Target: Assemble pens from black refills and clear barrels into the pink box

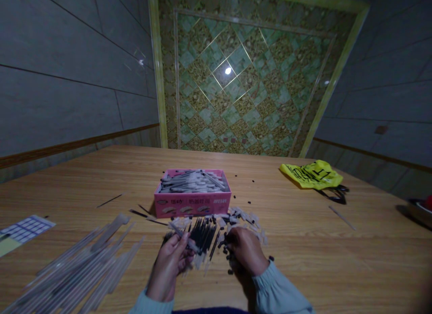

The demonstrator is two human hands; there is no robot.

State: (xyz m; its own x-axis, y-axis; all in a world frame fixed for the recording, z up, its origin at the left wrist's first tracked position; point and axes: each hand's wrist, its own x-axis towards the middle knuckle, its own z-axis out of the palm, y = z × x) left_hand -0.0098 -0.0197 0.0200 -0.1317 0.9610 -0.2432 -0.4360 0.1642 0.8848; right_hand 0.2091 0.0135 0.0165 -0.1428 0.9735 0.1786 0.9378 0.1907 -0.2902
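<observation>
My left hand (169, 264) is closed around a thin pale pen tube (184, 237) that sticks out up and to the right. My right hand (247, 250) rests knuckles-up with its fingers curled into a heap of black refills (204, 235) and small black caps on the wooden table (303, 242); what it grips is hidden. Both hands sit just in front of a pink cardboard box (192, 204) filled with grey-white pens. Small clear plastic bits (245, 216) lie beside the box.
A wide spread of clear pen tubes (84, 264) lies at the left front. A printed sheet (25, 228) sits at the left edge, a yellow bag (312, 174) at the far right, and a metal dish (420, 210) at the right edge. Loose black caps dot the table.
</observation>
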